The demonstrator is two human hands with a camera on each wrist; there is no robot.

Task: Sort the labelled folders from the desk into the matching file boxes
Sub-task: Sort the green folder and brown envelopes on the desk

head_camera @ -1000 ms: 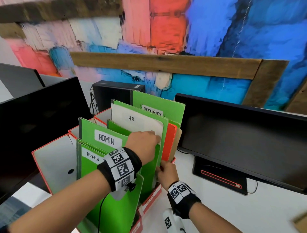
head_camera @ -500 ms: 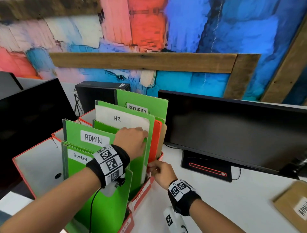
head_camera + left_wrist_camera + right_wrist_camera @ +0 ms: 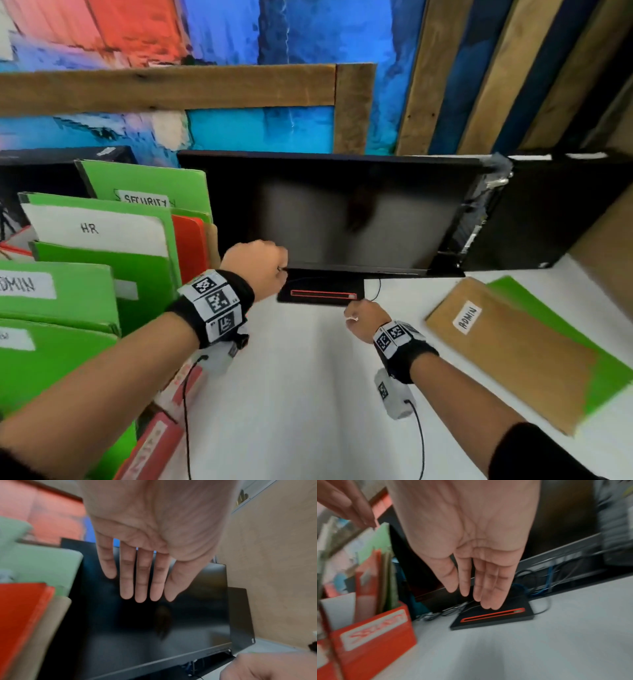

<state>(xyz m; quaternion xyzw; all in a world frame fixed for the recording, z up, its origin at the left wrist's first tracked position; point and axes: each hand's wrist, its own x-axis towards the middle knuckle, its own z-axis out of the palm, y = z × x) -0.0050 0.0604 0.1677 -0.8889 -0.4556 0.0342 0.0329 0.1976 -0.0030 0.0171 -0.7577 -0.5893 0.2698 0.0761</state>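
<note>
Red file boxes [image 3: 178, 383] stand at the left, filled with upright folders: green ones labelled ADMIN [image 3: 58, 291], HR [image 3: 99, 236] and SECURITY [image 3: 150, 192]. On the desk at the right lies a brown folder labelled ADMIN [image 3: 507, 353] on top of a green folder [image 3: 582, 346]. My left hand [image 3: 257, 267] hovers empty over the desk beside the boxes, fingers [image 3: 142, 582] straight. My right hand [image 3: 363, 317] is lower and to its right, fingers [image 3: 488, 585] straight, holding nothing. In the right wrist view the box [image 3: 373, 632] nearest the monitor carries a blurred label.
A black monitor [image 3: 342, 212] stands behind both hands, its stand base [image 3: 322, 291] with a red stripe on the white desk [image 3: 301, 394]. Cables run behind it. A second dark screen [image 3: 548, 212] sits at the right.
Both hands have left the folders in the boxes and moved right over the desk. My head has turned right, bringing the brown ADMIN folder into view.
</note>
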